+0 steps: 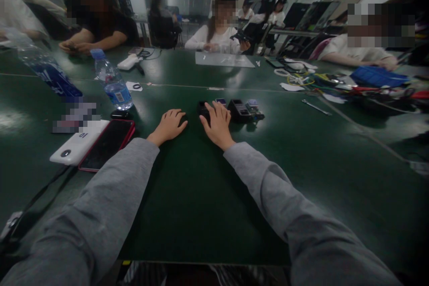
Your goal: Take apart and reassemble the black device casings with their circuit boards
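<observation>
My left hand (169, 125) rests on the green tabletop (201, 205) with its fingers spread and nothing in it. Above a small black box-shaped piece (203, 107), my right hand (217, 124) is held with fingers apart; it partly hides that piece, and I cannot tell whether they touch. Just right of it stands a second black box-shaped piece (238, 111). Beside that lies a small part with what looks like a circuit board (255, 111). A small dark-faced item (220, 101) shows behind my right fingers.
Left of my hands are a phone with a red case (107, 144), a white power bank (77, 145) and a water bottle (115, 84). A wrench (317, 107) lies to the right, before a heap of cables and a blue pouch (380, 76). Across the table a person (214, 35) handles something.
</observation>
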{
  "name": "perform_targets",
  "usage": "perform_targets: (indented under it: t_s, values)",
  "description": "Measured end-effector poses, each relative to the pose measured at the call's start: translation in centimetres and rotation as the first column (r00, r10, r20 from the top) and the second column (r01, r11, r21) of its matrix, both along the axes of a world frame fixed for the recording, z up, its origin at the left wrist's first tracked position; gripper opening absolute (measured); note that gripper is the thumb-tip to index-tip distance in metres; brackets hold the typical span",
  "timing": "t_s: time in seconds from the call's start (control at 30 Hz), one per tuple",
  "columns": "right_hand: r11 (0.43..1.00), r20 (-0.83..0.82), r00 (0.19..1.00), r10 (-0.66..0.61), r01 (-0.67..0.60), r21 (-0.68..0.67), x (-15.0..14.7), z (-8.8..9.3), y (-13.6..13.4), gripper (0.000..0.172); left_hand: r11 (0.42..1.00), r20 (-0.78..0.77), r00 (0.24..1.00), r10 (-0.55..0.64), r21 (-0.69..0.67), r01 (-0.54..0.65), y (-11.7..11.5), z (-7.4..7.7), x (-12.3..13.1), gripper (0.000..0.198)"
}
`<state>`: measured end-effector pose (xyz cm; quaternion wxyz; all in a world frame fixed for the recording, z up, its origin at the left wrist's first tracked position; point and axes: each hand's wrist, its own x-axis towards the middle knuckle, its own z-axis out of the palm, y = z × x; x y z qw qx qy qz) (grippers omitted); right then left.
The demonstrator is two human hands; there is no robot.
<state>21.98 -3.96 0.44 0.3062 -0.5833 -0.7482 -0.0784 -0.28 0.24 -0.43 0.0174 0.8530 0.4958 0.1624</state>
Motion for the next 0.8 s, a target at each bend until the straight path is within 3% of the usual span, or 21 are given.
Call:
perform_targets:
  t_s: [0.13, 0.8]
  values:
    - [0.994, 0.089, 0.992, 0.084, -0.077, -0.079, -0.13, -0.01, -0.15, 0.049, 1.0, 0.004, 1.0, 0.002, 0.001, -0.002, 0.09, -0.1, -0.03, 0.049]
    - [0.995, 0.108, 0.991, 0.081, -0.075, -0.059, 0.11, -0.16, 0.33, 0.051, 1.0, -0.014, 1.0, 0.0, 0.012, 0.0, -0.12, 0.21, 0.13, 0.049]
